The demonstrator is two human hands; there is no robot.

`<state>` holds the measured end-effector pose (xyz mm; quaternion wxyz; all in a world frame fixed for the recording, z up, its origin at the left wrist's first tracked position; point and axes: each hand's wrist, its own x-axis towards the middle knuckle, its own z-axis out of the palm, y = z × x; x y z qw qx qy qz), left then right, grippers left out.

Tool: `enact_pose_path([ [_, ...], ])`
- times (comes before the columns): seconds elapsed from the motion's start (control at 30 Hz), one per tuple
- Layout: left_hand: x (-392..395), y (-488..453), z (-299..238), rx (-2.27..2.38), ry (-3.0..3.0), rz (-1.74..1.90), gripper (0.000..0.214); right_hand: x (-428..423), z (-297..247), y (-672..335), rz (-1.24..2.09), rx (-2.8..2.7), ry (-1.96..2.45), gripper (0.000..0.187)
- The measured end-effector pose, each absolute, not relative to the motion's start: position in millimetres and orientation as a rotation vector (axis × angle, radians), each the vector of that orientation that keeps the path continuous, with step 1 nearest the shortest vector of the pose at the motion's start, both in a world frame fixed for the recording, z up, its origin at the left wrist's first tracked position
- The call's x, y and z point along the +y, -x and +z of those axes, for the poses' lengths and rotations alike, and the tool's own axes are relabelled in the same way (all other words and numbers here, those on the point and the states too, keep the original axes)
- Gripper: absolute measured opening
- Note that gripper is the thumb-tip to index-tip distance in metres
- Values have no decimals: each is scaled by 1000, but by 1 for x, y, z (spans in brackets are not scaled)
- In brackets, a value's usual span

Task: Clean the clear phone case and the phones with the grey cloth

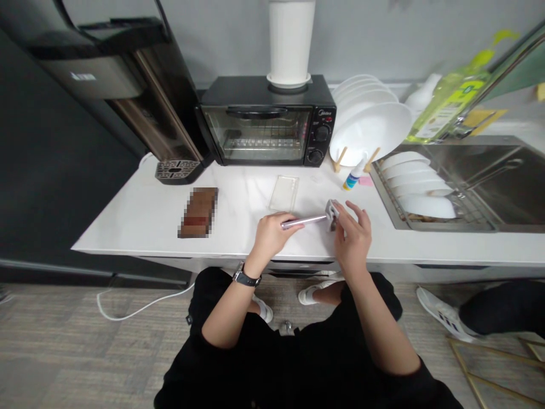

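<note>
My left hand (272,230) grips one end of a thin lilac phone (304,221), held edge-on above the white counter. In my right hand (353,233) a light grey cloth (331,211) is pinched against the phone's other end. Some fingers of this hand stick out apart from the cloth. Behind the phone, a transparent phone case (284,193) lies flat on the counter. A small bottle with a blue and yellow label (352,179) stands beyond my right hand, beside a pink piece (365,181).
A black toaster oven (266,136) stands at the back, with a white pot (292,45) on top. White plates (368,130) and a sink (498,193) are at right. A drink dispenser (149,102) and a blurred-out brown item (198,212) are at left. Another person's shoe (440,312) shows lower right.
</note>
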<state>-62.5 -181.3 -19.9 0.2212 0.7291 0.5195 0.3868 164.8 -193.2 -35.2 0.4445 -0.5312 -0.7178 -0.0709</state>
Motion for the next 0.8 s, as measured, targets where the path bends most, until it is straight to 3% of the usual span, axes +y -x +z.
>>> enact_pose_path([
  [0.4,-182,61,-18,1478,-2019,1070,9,-208,-23,-116,-265,-1880,1220,46],
  [0.57,-182,64,-20,1567,-2098,990,23,-216,-18,-82,-220,-1983,1115,43],
  [0.8,-181,65,-20,1524,-2119,1019,22,-211,-17,-97,-272,-2074,1091,44],
])
